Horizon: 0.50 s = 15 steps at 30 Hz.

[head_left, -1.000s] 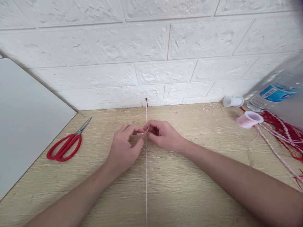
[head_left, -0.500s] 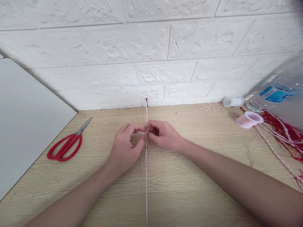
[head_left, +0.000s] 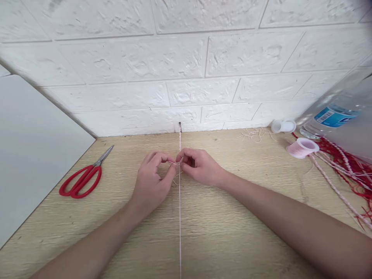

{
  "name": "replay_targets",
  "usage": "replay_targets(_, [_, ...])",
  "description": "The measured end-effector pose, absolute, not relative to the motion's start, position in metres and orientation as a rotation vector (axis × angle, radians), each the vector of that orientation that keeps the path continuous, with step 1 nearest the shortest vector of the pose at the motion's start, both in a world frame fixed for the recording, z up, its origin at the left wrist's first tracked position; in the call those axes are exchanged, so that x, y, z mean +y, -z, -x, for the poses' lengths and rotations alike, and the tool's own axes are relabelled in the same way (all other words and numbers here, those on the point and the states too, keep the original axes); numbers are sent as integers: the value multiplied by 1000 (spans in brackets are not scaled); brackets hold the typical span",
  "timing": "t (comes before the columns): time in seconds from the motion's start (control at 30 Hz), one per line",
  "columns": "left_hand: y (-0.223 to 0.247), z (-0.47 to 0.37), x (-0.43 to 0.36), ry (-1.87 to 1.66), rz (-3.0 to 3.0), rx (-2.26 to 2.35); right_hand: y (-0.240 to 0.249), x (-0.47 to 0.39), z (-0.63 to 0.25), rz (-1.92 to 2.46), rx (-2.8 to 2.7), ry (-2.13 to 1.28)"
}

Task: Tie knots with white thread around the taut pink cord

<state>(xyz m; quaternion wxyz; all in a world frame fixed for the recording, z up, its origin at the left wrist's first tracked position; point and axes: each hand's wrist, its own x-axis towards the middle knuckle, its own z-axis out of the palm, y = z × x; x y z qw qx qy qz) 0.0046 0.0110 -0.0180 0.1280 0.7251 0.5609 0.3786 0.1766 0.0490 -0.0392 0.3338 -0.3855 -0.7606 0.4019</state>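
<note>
A long, straight, thin, pale pink string (head_left: 179, 224) runs down the middle, from the hands to the bottom edge. Its far part is a bumpy pink and white knotted cord (head_left: 179, 140), which goes up to a small, dark hook (head_left: 179, 123) low on the white wall with a brick pattern (head_left: 130, 93). The bare left hand (head_left: 151, 175) is just beside the string, and its thumb and pointing finger pinch a thin, pale thread (head_left: 172, 163). The bare right hand (head_left: 201, 166) is on the other side, with its thumb and pointing finger squeezed together at the string, just below the knotted part. The fingertips of both hands nearly meet. Under them is a light brown wooden surface (head_left: 221, 236); I cannot tell if the string touches it. To the left lie metal scissors with red handles (head_left: 97, 164), near a big, flat, white panel (head_left: 37, 151). Far to the right, a pink thread spool (head_left: 297, 149) and a white plastic spool (head_left: 286, 126) lie on their sides. Thin, loose, pale threads (head_left: 257, 133) are by the white one. Behind the pink one is a clear plastic bottle with a blue label (head_left: 334, 116), and beside it is a messy heap of red and pink cords (head_left: 359, 168).
</note>
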Motion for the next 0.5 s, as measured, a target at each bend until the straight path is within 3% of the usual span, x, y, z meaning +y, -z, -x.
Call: replay_targets(0.5, [3, -10, 1, -1889, -1550, 1342, 43, 51, -177, 1009, -1969, -1074])
